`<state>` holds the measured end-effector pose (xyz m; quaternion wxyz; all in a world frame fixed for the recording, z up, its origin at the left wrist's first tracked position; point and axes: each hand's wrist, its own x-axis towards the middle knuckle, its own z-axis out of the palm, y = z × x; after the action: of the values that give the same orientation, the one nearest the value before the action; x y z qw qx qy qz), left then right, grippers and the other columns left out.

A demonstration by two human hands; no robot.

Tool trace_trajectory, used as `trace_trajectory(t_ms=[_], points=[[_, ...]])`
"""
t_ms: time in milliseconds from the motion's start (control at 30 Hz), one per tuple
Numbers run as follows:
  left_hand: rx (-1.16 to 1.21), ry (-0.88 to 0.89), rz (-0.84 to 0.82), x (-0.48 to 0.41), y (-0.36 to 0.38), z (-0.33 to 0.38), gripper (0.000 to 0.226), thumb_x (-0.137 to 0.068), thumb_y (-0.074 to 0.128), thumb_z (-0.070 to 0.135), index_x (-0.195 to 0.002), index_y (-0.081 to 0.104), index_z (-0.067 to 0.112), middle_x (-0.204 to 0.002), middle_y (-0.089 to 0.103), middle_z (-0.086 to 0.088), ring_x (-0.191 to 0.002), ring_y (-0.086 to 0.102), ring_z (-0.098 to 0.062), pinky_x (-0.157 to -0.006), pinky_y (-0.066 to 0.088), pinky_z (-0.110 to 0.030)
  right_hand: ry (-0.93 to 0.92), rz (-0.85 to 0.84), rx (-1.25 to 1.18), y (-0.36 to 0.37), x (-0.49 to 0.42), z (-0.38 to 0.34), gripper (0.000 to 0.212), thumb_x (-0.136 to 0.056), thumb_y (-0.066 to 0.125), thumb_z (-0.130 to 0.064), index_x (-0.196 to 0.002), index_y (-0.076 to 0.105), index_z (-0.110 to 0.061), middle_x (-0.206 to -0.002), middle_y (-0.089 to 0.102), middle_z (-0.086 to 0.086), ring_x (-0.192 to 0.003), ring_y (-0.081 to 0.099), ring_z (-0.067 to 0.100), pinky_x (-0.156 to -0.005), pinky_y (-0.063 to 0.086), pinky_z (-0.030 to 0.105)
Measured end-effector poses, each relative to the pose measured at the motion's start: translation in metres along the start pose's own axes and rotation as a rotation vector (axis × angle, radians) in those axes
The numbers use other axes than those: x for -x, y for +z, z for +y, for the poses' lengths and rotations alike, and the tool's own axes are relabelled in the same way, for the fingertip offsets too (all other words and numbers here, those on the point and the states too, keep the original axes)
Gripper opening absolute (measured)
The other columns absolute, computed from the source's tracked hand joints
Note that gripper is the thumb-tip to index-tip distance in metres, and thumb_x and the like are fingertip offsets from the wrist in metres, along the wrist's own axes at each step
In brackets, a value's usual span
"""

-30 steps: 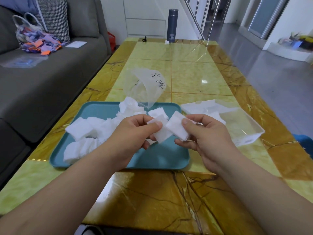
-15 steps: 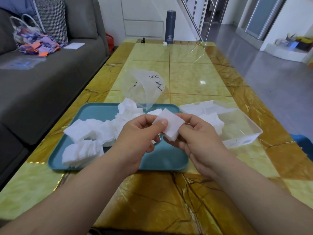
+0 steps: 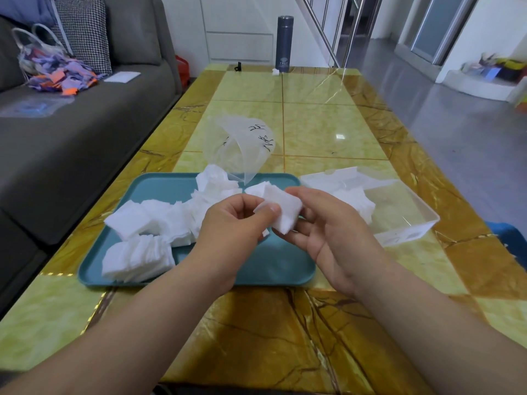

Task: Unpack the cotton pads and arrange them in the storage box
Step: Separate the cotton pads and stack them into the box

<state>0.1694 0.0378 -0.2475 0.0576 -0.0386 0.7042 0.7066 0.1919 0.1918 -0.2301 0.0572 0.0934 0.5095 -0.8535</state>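
- Both hands are up over the right part of the teal tray [image 3: 271, 266], holding one small stack of cotton pads [image 3: 285, 209] between them.
- The left hand [image 3: 236, 232] pinches the stack's left edge, with the thumb pressed against curled fingers, so it's clamped on.
- The right hand [image 3: 336, 238] has it from the other side: thumb on the top edge and fingers curled underneath, closed round the same stack.
- The stack is up in the air, not touching the tray or the box.
- Loads of loose cotton pads [image 3: 148, 223] lie in messy piles across the tray's left half and its back edge.
- The clear storage box [image 3: 405, 238] sits just right of the tray on the table [image 3: 313, 124], with some white pads inside [image 3: 353, 198] at its left end.
- A crumpled clear plastic bag [image 3: 242, 141] with black writing stands just behind the tray.
- At the far end of the table there's a dark flask [image 3: 285, 44], and a grey sofa [image 3: 71, 138] runs along the left.
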Motion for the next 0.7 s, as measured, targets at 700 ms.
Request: trace_trajectory(t_ms=[700], points=[[-0.036, -0.121, -0.335, -0.006, -0.025, 0.004, 0.018, -0.097, 0.066, 0.023, -0.107, 0.077, 0.012, -0.092, 0.063, -0.014, -0.083, 0.056, -0.018, -0.061, 0.037, -0.030, -0.250, -0.147, 0.573, -0.024, 0.002, -0.006, 0.023, -0.093, 0.064, 0.010, -0.095, 0.074, -0.010, -0.085, 0.077, 0.002, -0.085, 0.074, 0.013, -0.076, 0.058, 0.024]])
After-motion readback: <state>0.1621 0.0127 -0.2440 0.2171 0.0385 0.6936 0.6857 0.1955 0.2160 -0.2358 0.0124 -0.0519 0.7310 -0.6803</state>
